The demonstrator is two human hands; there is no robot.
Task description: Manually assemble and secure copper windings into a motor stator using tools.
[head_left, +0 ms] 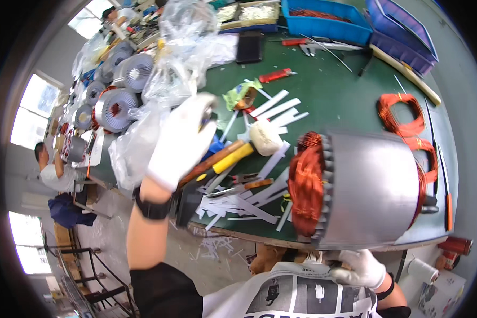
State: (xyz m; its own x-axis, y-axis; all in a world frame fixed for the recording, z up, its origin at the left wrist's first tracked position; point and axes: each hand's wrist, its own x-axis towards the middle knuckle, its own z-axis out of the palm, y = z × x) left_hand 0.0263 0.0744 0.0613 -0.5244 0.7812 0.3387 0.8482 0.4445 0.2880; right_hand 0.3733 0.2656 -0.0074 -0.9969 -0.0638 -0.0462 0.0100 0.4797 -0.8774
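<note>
My left hand (181, 140), in a white glove and blurred, is raised over the left part of the green bench (334, 79). Its fingers curl round something small and dark that I cannot make out. Below it lie a mallet (265, 137) with a whitish head and yellow-black handle, and scattered white strips (275, 108). My right hand (361, 268), also gloved, is low by my body under the bench edge. Its fingers are closed, and what they hold is hidden. Between the hands and to the right sits a grey motor stator (373, 188) with red-brown copper windings (307, 185).
Coils of copper wire (402, 114) lie at right. A blue bin (327, 22) and a purple bin (403, 34) stand at the back. Clear plastic bags (183, 47) and more stators (114, 108) crowd the left. A seated person (55, 172) works farther left.
</note>
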